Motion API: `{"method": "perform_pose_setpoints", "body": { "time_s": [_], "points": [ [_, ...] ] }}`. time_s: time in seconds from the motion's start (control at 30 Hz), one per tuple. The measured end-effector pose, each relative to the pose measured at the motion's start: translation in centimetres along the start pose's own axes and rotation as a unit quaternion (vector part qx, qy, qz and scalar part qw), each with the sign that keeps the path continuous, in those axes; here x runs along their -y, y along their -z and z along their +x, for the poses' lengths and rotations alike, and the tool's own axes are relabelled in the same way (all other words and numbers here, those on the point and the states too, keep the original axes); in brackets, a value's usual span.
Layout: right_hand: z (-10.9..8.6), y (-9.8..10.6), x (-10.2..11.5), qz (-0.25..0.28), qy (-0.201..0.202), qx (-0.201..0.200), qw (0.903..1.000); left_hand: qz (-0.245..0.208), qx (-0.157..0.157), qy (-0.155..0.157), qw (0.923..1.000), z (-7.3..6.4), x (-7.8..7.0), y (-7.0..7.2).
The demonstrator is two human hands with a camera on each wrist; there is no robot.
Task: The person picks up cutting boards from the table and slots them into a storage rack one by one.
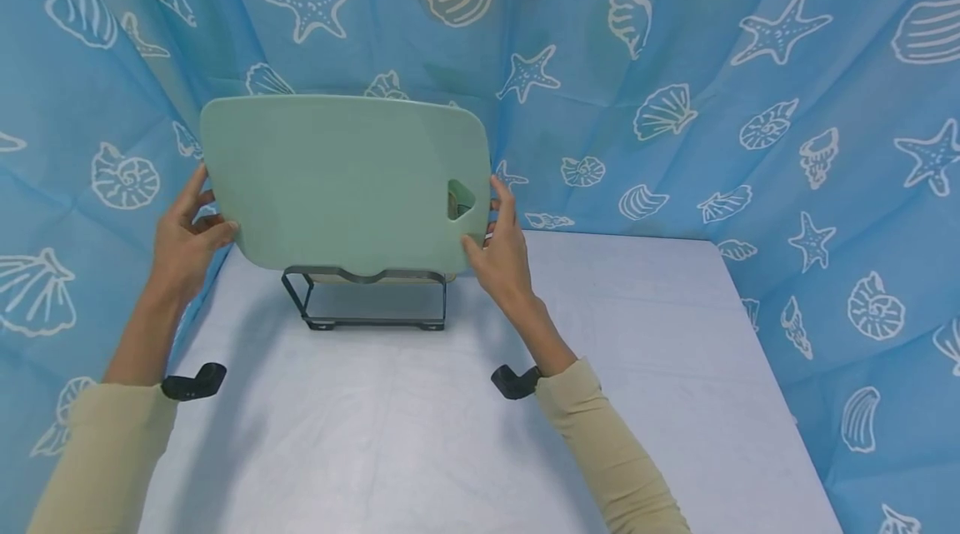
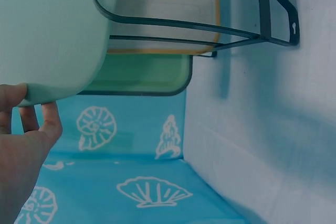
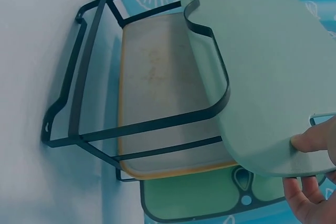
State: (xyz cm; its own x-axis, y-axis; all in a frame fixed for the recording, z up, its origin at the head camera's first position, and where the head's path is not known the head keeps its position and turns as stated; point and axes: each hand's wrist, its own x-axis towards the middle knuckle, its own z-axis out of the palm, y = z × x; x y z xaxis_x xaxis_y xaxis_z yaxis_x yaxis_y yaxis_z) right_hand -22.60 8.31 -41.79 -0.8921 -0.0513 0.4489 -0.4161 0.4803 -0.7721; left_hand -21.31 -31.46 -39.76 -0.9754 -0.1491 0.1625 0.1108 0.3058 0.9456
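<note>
A pale green cutting board (image 1: 337,184) with a cut-out near its right end is held up between both hands. The left hand (image 1: 183,234) grips its left edge, thumb on the front face and fingers behind. On the right edge, the right hand (image 1: 504,255) pinches it the same way, below the cut-out. The board's lower edge sits at the wavy top bar of a black wire rack (image 1: 367,322), dipping slightly behind that bar in the right wrist view. Inside the rack stands a greyish board (image 3: 157,77) with an orange-yellow edge. Behind it is a green board (image 3: 184,198) with a dark rim.
The rack stands on a white-covered table (image 1: 637,367) near its back edge. A blue curtain (image 1: 570,134) printed with white shells and starfish hangs behind and at both sides. Black devices are strapped to the left wrist (image 1: 195,382) and right wrist (image 1: 516,382).
</note>
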Motion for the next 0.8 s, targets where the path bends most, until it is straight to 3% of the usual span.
{"method": "perform_pose_setpoints", "body": {
  "time_s": [0.37, 0.8],
  "points": [
    [-0.9, -0.3, -0.5, -0.001, 0.009, 0.001, 1.0000, 0.005, -0.003, -0.011, 0.9999, -0.4, 1.0, -0.1],
    [-1.3, -0.6, -1.2, -0.003, 0.007, 0.001, 1.0000, -0.035, -0.013, -0.036, 0.9987, -0.7, 1.4, -0.4]
  ]
}}
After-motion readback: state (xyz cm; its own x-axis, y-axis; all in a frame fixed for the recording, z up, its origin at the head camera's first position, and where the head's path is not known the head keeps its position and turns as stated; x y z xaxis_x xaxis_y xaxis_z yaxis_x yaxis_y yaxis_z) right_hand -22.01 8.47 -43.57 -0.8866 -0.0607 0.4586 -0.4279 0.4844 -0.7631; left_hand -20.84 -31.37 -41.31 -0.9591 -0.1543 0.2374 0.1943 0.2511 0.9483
